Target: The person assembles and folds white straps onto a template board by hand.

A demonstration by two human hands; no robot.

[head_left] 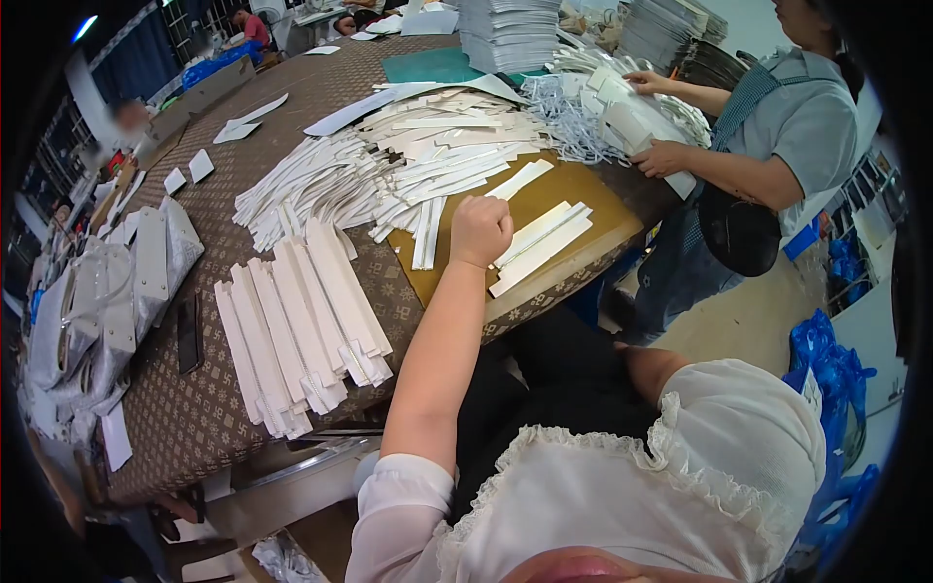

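My left hand (483,230) is closed over a brown board (559,189) near the table's front edge; what its fingers hold, if anything, is hidden. Just beyond it lies a short white strip (520,180). To its right, pale strips with a zipper (542,248) rest on the board. A narrow zippered strip (428,233) lies left of the hand. My right hand is out of sight; only part of that arm shows beside the dark lap.
Piles of pale strips (316,185) cover the middle table (194,408), with overlapping zippered strips (301,325) in front. A phone (190,333) and silvery bags (97,301) lie left. At right a co-worker (768,146) handles white pieces (632,117). Paper stacks (505,39) stand behind.
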